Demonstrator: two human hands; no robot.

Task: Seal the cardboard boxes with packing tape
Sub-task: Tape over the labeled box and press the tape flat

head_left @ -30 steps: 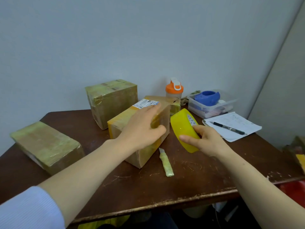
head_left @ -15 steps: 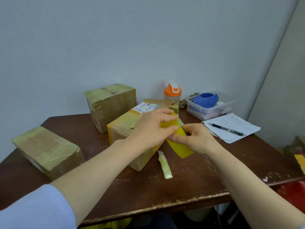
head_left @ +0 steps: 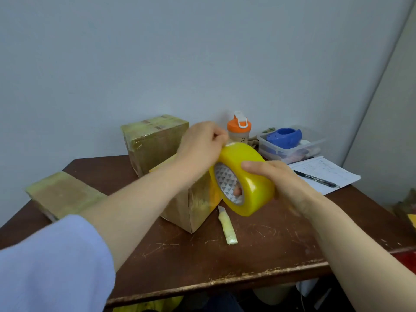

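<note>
Packing tape roll [head_left: 256, 188], yellow and wide, is held above the table [head_left: 225, 266] in the head view, just in front of the central cardboard box [head_left: 193, 206] and overlapping its right side. The right hand [head_left: 286, 183] grips the roll, thumb across the outer band and a fingertip showing through the patterned core. The left hand [head_left: 200, 147], fingers curled tight, pinches at the roll's top edge; whether it has the loose tape end cannot be told.

The central box stands on the table with its near corner pointing toward the front edge. A taped box [head_left: 155, 143] stands behind it near the wall, and a flat taped box [head_left: 63, 194] lies well apart at the table's left edge. A tape-wrapped utility knife [head_left: 227, 226] lies just right of the central box's near corner, below the roll. Bare, scratched tabletop runs from the knife to the chipped front edge.

Toward the back right stand an orange-lidded shaker bottle [head_left: 239, 129] and a clear plastic container [head_left: 313, 145]. A pen [head_left: 315, 177] rests on a paper sheet [head_left: 333, 170] near the right edge.
</note>
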